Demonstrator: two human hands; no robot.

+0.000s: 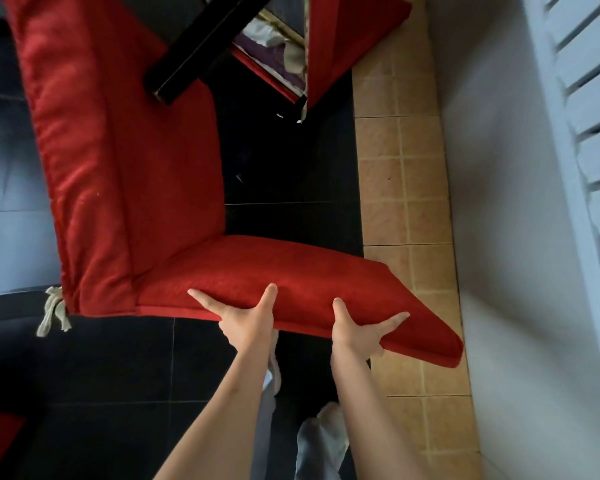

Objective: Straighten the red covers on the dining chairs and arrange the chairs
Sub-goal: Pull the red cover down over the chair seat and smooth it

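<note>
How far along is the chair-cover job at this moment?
In hand: the left hand and right hand grip the top edge of the near red cover. Nothing looks finished. Left: the second red cover and arranging the chairs.

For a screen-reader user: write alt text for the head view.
Both hands, the left hand and the right hand, grip the near edge of a red chair cover, seen from above. A cream tie hangs at its corner over dark floor tiles.
</note>
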